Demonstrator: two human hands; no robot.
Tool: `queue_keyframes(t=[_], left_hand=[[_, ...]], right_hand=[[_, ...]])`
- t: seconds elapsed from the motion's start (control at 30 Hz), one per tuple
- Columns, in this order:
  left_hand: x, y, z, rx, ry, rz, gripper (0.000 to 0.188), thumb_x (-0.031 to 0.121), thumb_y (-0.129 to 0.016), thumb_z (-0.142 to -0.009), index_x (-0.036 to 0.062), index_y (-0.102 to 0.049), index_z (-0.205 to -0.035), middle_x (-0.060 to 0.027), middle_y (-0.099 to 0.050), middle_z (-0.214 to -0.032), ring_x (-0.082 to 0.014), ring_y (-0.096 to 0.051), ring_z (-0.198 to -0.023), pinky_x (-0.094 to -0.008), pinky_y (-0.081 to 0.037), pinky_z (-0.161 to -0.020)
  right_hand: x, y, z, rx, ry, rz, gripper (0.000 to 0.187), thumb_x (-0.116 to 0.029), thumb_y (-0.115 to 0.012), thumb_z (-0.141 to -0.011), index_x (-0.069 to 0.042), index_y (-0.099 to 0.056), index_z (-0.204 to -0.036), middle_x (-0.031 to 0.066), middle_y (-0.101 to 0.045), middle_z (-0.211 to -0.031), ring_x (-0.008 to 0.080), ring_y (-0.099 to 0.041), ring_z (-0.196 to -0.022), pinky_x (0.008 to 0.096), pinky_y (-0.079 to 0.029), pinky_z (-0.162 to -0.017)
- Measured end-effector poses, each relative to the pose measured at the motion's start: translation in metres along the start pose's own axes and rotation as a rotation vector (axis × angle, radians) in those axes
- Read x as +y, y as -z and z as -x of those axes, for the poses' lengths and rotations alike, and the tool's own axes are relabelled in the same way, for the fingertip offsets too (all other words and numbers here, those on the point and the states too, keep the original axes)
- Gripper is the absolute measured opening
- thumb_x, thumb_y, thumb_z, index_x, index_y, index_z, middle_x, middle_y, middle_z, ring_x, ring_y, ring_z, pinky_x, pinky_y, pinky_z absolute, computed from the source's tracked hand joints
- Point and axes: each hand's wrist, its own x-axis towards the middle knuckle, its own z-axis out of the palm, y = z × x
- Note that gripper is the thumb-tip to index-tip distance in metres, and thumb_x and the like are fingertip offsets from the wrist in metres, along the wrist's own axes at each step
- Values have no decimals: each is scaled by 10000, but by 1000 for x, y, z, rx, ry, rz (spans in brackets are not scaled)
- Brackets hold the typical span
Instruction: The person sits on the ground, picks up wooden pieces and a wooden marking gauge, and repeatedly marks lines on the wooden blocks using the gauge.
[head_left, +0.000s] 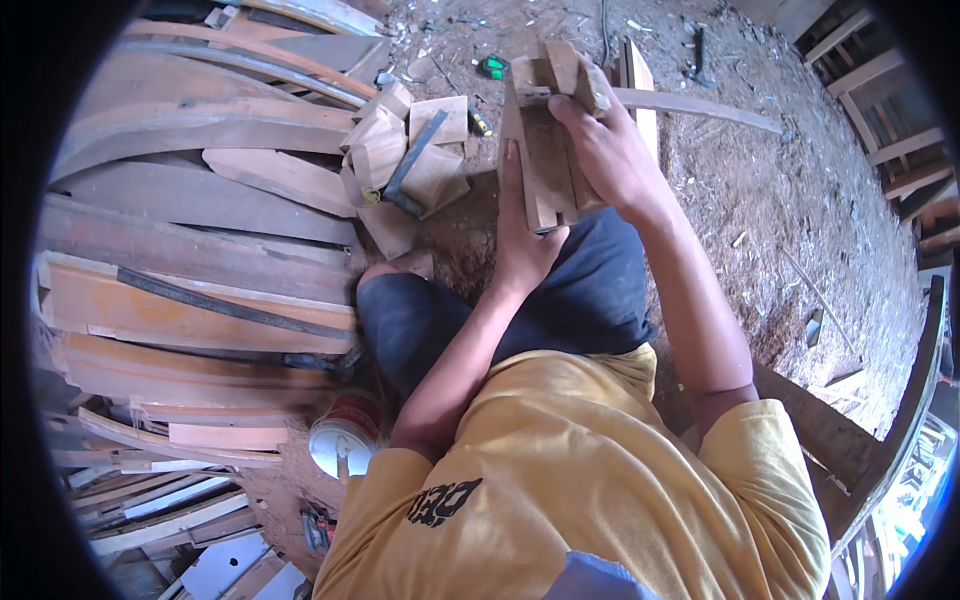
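Seen from the head camera, a seated person in a yellow shirt holds a stack of short wooden blocks [548,150] above the knees, both hands closed on it. The left hand [520,235] supports the stack from below and along its near side, fingers flat against the wood; the right hand [600,140] clamps over the top and far side, fingers curled round the upper pieces. The blocks stand roughly upright, edges not quite flush. Keeping them together would seem to call for steady pressure from both sides and an even squeeze, since the loose upper pieces look likeliest to slip. Left of the hands lies a heap of wood offcuts [405,150] with a dark metal tool [410,160] across it, beside long curved planks [190,240]. Below the left elbow, well apart from the hands, a white round tub [343,440] sits on the dirt floor [780,200]; something pale stands in it, its contents otherwise unclear.
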Motion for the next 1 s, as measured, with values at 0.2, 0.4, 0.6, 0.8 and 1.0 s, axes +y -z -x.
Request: queue_keyframes(t=[0.2,0.4,0.6,0.8,1.0], left_hand=[[4,0,-1,40,-18,-76,1051,-3,-709,-844,-24,-98,-1699,-270,-337,-1680,-341,-394,-1560,-425,-355,-1256],[4,8,-5,27,42,170,1088,126,-820,-896,-43,-95,-1689,-318,-177,-1727,-444,-209,-1620,-490,-235,-1310],[9,9,-1,-20,68,40,1101,126,-833,-896,-53,-85,-1685,-330,-167,-1722,-467,-211,-1612,-487,-242,-1307],[4,2,7,7,-28,-96,1095,156,-808,-925,-5,-55,-1703,-257,-351,-1684,-328,-439,-1537,-409,-419,-1205],[5,5,3,-5,-16,-6,1085,138,-812,-925,-60,-62,-1683,-309,-188,-1713,-443,-234,-1597,-486,-234,-1295]], right_hand=[[-3,7,4,-24,-52,6,644,-339,-583,-1050,-126,-388,-1626,301,-657,-1384,469,-600,-1349,487,-475,-1115],[-21,2,79,-89,-114,12,691,-253,-576,-1067,-157,-288,-1688,320,-584,-1478,477,-554,-1408,484,-446,-1163],[-3,-1,89,-56,61,31,694,-256,-563,-1064,-162,-281,-1692,315,-587,-1478,453,-543,-1430,468,-432,-1181],[-7,2,25,-40,-34,4,664,-299,-573,-1065,-154,-333,-1667,304,-605,-1459,460,-588,-1373,477,-474,-1121],[-15,9,103,-144,-50,36,730,-269,-554,-1078,-101,-209,-1698,329,-515,-1527,478,-494,-1463,489,-420,-1185]])
